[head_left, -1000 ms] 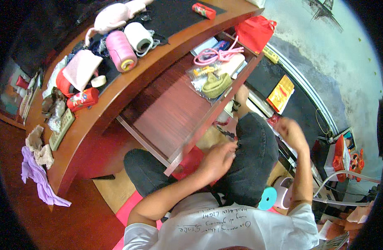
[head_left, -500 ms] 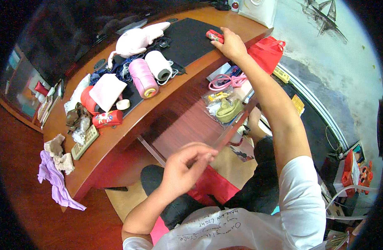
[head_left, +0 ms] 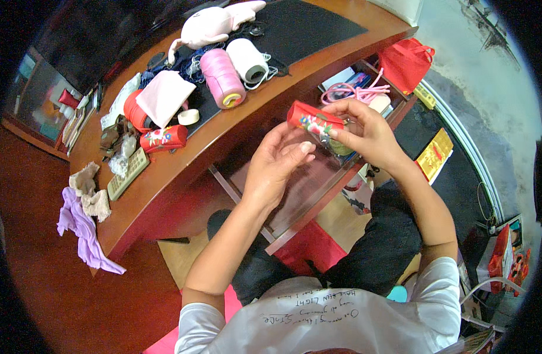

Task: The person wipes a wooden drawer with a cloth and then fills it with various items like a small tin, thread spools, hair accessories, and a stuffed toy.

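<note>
A small red case with embroidered flowers (head_left: 312,120) is raised over the open drawer. My right hand (head_left: 365,131) grips its right end between thumb and fingers. Close by its left end is my left hand (head_left: 281,162), palm turned up and fingers apart; whether the fingertips touch the case I cannot tell. Beneath both hands, the drawer (head_left: 256,187) holds pink cord (head_left: 358,92) and a green item (head_left: 340,144) partly hidden by the case and my right hand. A similar red flowered case (head_left: 163,138) lies on the desk beside a calculator (head_left: 128,173).
On the curved desk (head_left: 336,52) stand a pink thread cone (head_left: 222,78) and a white cone (head_left: 247,61), near a white plush toy (head_left: 209,28). Purple cloth (head_left: 82,230) drapes over the left edge. A red bag (head_left: 405,64) hangs beside the drawer's far end.
My right hand has brought the red case from the desk's far right side to over the drawer. My left hand has risen toward it. The view has shifted slightly.
</note>
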Demonstrator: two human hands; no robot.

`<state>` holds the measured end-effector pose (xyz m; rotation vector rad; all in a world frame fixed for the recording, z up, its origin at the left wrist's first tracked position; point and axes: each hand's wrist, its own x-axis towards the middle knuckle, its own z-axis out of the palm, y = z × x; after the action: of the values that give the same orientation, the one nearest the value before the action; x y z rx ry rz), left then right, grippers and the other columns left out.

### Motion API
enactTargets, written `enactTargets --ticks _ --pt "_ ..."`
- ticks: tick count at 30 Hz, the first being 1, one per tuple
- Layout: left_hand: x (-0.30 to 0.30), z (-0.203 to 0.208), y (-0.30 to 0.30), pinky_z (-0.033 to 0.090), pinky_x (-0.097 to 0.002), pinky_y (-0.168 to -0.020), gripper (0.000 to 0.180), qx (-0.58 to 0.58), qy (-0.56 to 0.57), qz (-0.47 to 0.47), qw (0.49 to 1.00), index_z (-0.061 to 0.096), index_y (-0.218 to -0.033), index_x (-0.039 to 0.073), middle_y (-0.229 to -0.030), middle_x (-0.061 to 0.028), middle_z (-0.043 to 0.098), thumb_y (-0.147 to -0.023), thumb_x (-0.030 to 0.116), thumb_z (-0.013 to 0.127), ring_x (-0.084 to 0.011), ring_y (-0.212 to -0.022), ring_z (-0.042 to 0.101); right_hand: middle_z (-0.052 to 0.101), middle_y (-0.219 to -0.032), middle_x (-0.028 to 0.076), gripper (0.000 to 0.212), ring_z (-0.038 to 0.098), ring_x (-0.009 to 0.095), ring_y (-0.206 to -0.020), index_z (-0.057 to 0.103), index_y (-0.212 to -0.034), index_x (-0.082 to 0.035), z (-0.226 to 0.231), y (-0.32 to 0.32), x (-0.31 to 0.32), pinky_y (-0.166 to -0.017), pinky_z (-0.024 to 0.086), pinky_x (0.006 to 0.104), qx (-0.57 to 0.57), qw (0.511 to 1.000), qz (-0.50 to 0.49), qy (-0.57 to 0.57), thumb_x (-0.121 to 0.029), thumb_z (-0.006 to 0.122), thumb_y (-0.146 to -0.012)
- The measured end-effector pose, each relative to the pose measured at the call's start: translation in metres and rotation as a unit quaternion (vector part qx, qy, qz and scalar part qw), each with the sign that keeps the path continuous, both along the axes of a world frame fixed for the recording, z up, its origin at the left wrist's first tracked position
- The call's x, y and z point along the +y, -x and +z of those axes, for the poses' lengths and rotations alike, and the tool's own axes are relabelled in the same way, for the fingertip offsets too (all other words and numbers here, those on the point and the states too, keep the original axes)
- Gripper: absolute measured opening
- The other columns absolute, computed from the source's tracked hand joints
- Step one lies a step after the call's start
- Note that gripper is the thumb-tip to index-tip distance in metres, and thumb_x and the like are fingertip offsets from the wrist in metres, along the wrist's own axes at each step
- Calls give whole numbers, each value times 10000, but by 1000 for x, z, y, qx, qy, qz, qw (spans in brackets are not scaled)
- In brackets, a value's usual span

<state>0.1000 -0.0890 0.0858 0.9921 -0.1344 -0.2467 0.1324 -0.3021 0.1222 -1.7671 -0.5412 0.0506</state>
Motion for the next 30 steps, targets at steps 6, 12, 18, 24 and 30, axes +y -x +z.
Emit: enactTargets --ticks 6,12,18,24,30 --pt "-5 -18 5 534 -295 -849 396 -28 -17 23 999 546 -1281 28 -1136 -65 645 -923 108 695 -139 -955 623 647 -1037 95 260 656 195 -1001 622 -1101 -9 -14 16 7 -788 569 333 -66 996 1 66 -79 704 -864" --pt "-5 -16 14 533 -267 -825 377 -43 -31 27 998 559 -1270 12 -1110 -66 666 -930 108 692 -107 -889 623 656 -993 131 236 664 238 -913 624 -1045 -5 -20 18 4 -720 546 344 -132 988 3 83 -169 688 -888" --pt "0 -16 17 536 -305 -868 334 -41 -66 15 997 563 -1266 38 -1140 -64 651 -965 156 646 -147 -998 621 650 -1011 94 253 648 189 -931 634 -1077 -12 -6 24 2 -734 552 323 -113 988 -6 104 -179 697 -897" --pt "25 -14 1 526 -304 -848 330 57 -237 -19 970 569 -1223 36 -1090 -44 638 -1007 285 565 -132 -961 620 662 -1093 55 256 646 133 -981 634 -1179 -25 -4 7 -14 -811 542 273 -112 986 -110 -52 -169 629 -966" --pt "14 -36 -56 492 -304 -756 328 -42 -420 -5 906 652 -1187 15 -983 -72 676 -988 265 580 -144 -832 604 686 -1073 54 240 654 105 -920 627 -1179 -20 -3 1 -24 -751 536 251 -90 984 -121 -91 -173 582 -1001"
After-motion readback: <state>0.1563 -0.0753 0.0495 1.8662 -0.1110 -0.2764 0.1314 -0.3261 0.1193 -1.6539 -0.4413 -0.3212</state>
